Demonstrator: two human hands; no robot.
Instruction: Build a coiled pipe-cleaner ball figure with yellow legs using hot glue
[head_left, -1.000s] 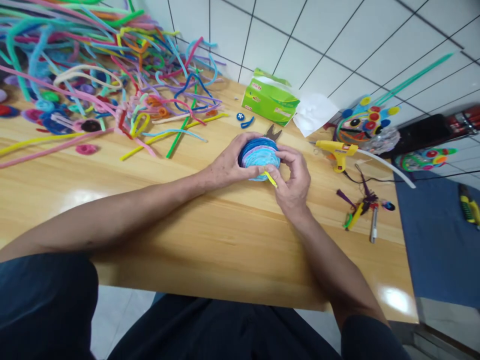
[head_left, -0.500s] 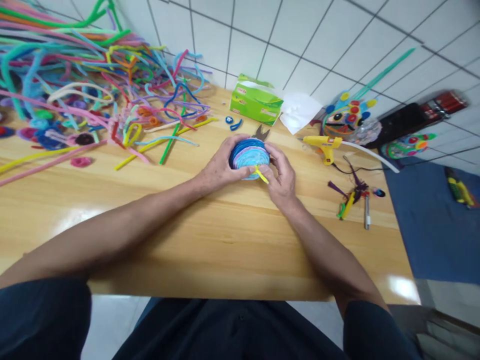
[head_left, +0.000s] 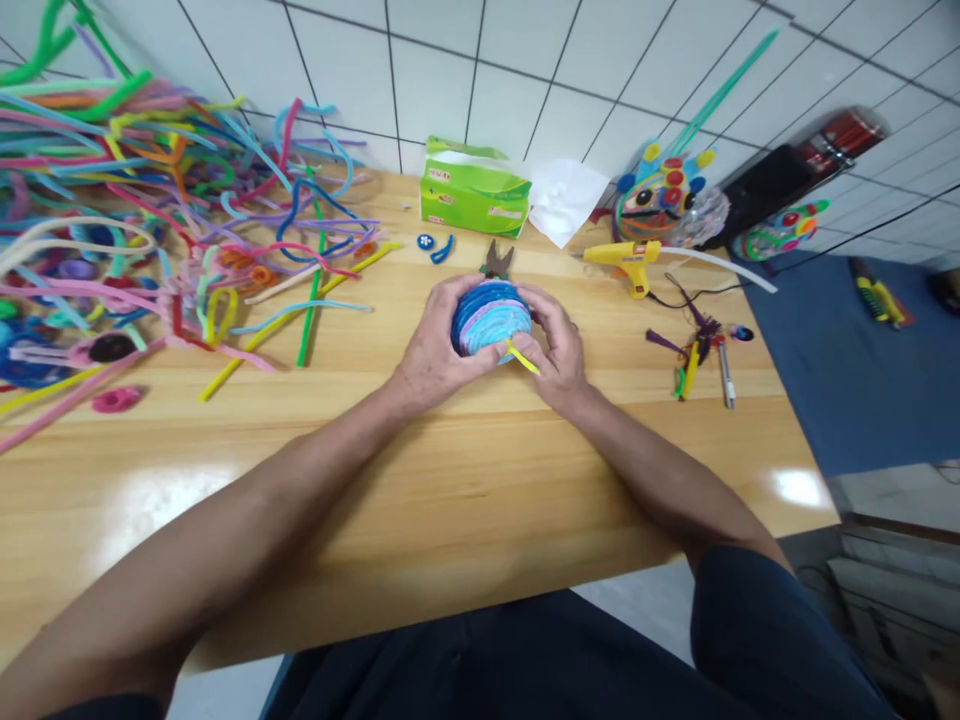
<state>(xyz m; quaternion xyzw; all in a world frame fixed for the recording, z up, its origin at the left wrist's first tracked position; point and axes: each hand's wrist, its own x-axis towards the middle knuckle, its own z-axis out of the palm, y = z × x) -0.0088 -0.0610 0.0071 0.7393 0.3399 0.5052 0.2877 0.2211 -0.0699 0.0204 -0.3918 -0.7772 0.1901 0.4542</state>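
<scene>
Between my hands is a rounded piece (head_left: 491, 315) covered in rows of blue, lilac and light blue pipe cleaner. My left hand (head_left: 439, 345) wraps its left side, with the thumb lying along the near edge. Against the right side, my right hand (head_left: 559, 350) curls its fingers, its thumb pressing close to the left thumb. A short yellow pipe cleaner (head_left: 523, 358) sticks out by the right thumb, against the near edge of the piece. Just beyond the piece, the jaws of pliers (head_left: 499, 260) show on the table; their handles are hidden.
A tangled heap of pipe cleaners (head_left: 180, 200) spreads over the left. Behind stand a green tissue pack (head_left: 476, 190) and a white paper (head_left: 568, 200). At right lie a yellow glue gun (head_left: 628, 262), a pen-like silver tool (head_left: 727, 375) and a decorated colourful figure (head_left: 654, 198).
The camera view has turned, so the table and its things appear shifted left and tilted. Both hands keep their hold on the rounded piece, and the yellow strip still sticks out at the right thumb.
</scene>
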